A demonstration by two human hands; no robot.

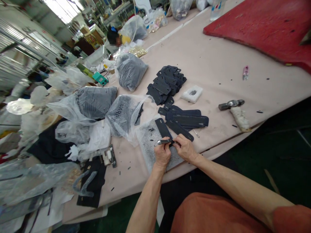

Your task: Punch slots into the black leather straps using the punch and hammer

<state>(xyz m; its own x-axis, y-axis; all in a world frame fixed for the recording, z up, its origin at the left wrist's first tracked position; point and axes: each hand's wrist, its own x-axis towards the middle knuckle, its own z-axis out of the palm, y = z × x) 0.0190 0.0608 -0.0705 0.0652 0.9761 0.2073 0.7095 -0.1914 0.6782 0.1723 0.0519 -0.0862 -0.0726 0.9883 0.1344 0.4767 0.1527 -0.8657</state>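
My left hand [162,154] is closed round a metal tool [164,141], its end sticking out to the left, over a speckled white slab [149,142]. Close by on the right, my right hand [184,148] pinches the near end of a dark strip [163,128] that lies across the slab. What its fingertips hold in detail is hidden. Several dark strips [188,119] lie fanned out just beyond my right hand, and a larger heap of dark pieces [166,82] is farther back. A small white block [191,94] with dark bits on it sits beside the heap.
A hammer [234,111] with a wrapped handle lies at the right, near the table edge [274,111]. Plastic bags of dark pieces [96,102] crowd the left. A red sheet [264,29] covers the far right. A person [116,37] is in the background.
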